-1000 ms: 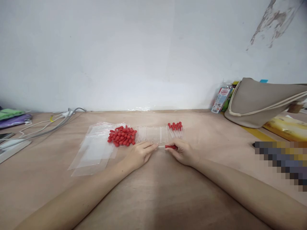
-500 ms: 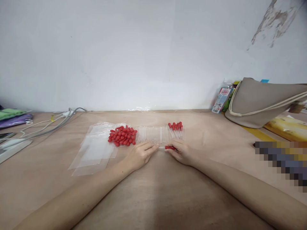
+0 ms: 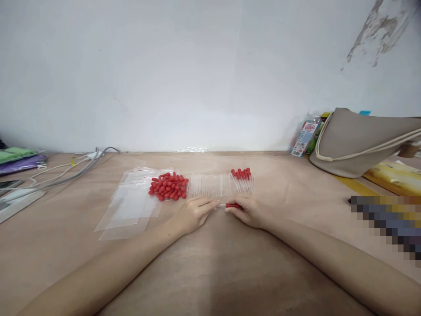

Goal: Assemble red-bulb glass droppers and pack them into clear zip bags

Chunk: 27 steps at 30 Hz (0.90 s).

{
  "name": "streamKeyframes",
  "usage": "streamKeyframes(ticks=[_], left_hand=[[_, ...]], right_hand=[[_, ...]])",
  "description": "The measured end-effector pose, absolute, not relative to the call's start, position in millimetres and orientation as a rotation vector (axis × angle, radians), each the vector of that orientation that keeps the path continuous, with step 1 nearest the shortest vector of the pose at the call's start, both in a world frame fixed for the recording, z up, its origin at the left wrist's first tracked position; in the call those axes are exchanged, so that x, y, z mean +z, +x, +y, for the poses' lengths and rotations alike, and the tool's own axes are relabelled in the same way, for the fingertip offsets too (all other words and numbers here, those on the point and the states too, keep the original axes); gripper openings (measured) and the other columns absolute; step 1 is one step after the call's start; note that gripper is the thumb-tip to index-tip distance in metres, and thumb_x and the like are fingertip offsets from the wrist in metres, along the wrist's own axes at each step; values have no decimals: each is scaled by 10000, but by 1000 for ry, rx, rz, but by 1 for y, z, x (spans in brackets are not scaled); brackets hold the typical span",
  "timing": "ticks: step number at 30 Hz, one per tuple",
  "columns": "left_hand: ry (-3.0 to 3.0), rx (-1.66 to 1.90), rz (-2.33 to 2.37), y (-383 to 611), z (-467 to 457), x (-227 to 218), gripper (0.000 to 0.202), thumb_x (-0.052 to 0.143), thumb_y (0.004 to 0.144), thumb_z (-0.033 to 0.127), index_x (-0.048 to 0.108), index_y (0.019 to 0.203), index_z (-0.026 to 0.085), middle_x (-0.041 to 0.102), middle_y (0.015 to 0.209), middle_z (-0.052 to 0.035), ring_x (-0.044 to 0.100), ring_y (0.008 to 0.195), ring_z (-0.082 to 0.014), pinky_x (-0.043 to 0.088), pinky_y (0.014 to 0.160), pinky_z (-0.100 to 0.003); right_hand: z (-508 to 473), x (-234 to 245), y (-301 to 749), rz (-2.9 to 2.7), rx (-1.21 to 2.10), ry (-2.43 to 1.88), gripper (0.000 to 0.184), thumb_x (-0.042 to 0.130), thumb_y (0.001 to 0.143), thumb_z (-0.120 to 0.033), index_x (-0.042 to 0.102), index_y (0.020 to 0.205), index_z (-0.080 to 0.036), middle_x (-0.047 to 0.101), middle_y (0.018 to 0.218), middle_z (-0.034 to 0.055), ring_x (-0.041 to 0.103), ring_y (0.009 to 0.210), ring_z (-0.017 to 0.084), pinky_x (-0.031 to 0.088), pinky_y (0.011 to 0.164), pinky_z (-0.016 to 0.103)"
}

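Observation:
My left hand is closed on a thin clear glass dropper tube, held level above the table. Pinched in my right hand is a red rubber dropper bulb, which meets the tube's right end; how far the tube sits inside it cannot be seen. Just beyond my hands lies a row of clear tubes. A heap of loose red bulbs is left of the row. To its right lie several droppers with red bulbs on their tubes.
Clear plastic zip bags lie flat left of the bulbs. Cables and a white device are at the far left. On the right are a grey-beige pouch, a small labelled bottle and a yellow packet. A wall stands behind the table.
Both hands stay nearly in place, with the tube and bulb still between them. The bulb shows slightly less beyond my right fingers, and the view has shifted a little.

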<state>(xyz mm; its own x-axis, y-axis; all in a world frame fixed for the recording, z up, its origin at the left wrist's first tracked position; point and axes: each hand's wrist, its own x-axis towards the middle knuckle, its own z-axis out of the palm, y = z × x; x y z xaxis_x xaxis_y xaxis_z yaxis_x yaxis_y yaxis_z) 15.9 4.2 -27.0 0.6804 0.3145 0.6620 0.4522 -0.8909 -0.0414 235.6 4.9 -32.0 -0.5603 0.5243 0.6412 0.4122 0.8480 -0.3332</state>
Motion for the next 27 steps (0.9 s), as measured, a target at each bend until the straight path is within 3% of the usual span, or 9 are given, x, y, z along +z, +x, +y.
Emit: streamKeyframes(ticks=[7,17,23,27], left_hand=[[-2756,-1088,-727,16,4,-25,214,444,852,151,592,1006,137,660,849,-72,616,750,-144,510,673,-262],[-2698,-1008,-629,20,0,-24,188,459,838,134,606,956,127,642,799,-72,593,710,-145,499,629,-258],[-2712,-948,-614,22,-2,-22,216,437,844,125,593,994,128,632,793,-67,574,690,-142,493,613,-256],[-2709,-956,-645,22,-2,-22,203,435,856,149,596,979,128,625,773,-61,569,673,-133,488,602,-244]], right_hand=[[6,-28,235,-2208,470,-716,190,440,860,-261,611,889,-183,653,802,26,594,715,109,451,653,217],[0,-28,233,-2260,298,-732,143,505,814,-260,612,832,-167,626,693,28,560,611,113,441,576,223],[-1,-23,231,-2284,351,-685,166,498,816,-220,613,929,-180,651,812,46,593,738,133,462,670,246],[2,-26,233,-2287,397,-678,172,512,817,-246,617,939,-185,655,800,31,591,707,118,455,647,229]])
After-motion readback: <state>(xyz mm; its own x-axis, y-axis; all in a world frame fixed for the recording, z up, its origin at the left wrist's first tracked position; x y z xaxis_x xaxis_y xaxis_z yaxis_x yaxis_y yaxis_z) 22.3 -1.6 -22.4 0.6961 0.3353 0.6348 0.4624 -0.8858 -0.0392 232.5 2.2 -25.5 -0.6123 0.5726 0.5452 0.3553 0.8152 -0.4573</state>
